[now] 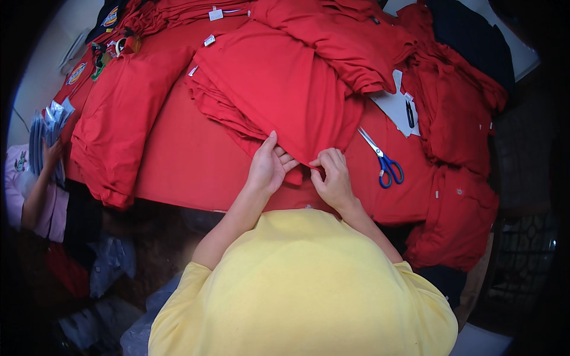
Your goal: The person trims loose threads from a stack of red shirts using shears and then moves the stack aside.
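Observation:
A stack of red garments point(267, 77) lies in front of me on the table, its near corner pointing toward my body. My right hand point(333, 181) pinches that corner between thumb and fingers. Beside it, my left hand point(267, 166) is open, palm turned inward, with its fingers stretched against the cloth edge and its thumb raised. Just right of my right hand lie scissors point(382, 159) with blue handles, blades pointing away. Farther right, a black thread snipper point(409, 114) rests on a white paper pattern piece point(395, 107).
A red-covered table point(178, 148) spans the work area. Red clothing piles stand at the left point(130, 113), at the back point(338, 35) and at the right point(448, 107). Dark cloth point(472, 41) lies at the far right. At the left edge, another person's hand point(53, 155) holds plastic-wrapped packets point(44, 133).

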Tool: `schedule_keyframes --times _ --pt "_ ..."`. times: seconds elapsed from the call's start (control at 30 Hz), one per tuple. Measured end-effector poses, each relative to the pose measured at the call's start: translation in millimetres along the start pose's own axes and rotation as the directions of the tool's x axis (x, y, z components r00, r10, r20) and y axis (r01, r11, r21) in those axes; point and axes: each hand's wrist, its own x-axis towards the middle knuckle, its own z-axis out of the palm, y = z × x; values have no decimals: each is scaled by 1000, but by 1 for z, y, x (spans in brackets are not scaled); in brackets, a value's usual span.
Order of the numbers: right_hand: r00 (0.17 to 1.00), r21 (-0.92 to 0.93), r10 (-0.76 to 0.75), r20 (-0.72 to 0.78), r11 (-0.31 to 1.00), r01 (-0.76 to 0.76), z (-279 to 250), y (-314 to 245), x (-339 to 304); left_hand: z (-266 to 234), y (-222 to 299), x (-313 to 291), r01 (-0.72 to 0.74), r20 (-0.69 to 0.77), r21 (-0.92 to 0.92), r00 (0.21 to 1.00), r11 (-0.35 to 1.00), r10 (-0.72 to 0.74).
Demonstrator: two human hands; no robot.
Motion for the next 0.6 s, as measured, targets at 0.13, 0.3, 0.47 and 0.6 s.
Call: schedule_keyframes --times 0.13,0.3,0.47,0.6 --pt "1000 -12 -11 25 1000 11 -1 1 0 -2 -1 3 -12 17 -7 1000 1000 12" --pt "1000 -12 0 15 1000 0 0 -4 1 1 0 1 -49 42 -5 998 999 49" --pt "1000 -11 6 12 1000 -6 1 -4 1 -4 -1 2 -63 82 -2 995 998 63" --pt "1000 -25 5 6 1000 -5 -1 -8 3 -6 -1 1 -33 87 -16 996 999 34"
